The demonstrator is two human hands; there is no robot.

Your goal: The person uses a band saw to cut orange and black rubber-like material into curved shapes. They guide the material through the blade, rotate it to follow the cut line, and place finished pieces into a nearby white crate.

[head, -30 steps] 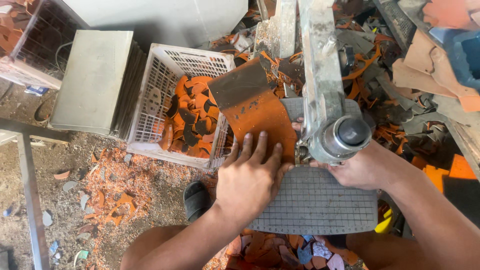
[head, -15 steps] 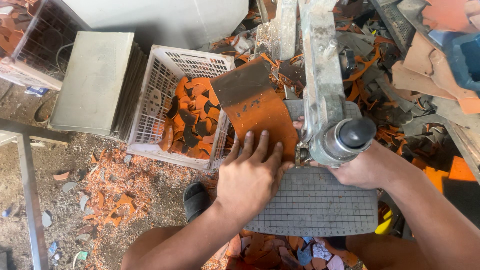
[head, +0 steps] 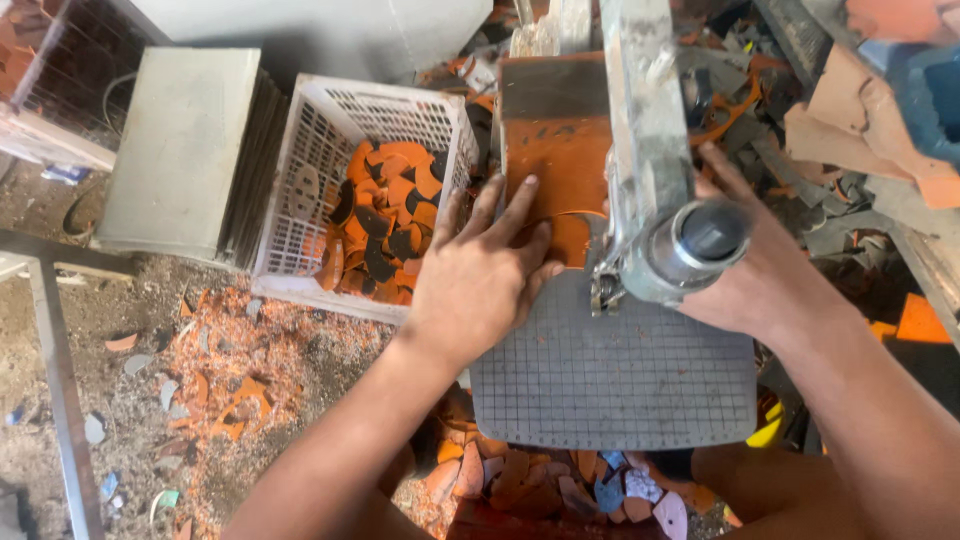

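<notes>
My left hand (head: 485, 275) lies flat, fingers spread, pressing an orange and grey tile sheet (head: 556, 140) onto the grey gridded work plate (head: 620, 380). A curved cut line shows in the tile just beside my fingertips. My right hand (head: 745, 270) grips the far side of a grey metal cutting tool (head: 680, 240), whose long arm runs up over the tile and whose round end faces the camera. The hand is partly hidden behind the tool.
A white plastic crate (head: 330, 170) holding orange and dark cut pieces stands left of the plate. A stack of grey tiles (head: 180, 150) sits further left. Orange shards (head: 215, 390) litter the ground; coloured cut shapes (head: 560, 490) lie below the plate. Scrap piles crowd the right.
The tile sheet has turned from slanted to nearly straight under the tool arm. My left hand shifted with it, and the view has closed in on the work plate.
</notes>
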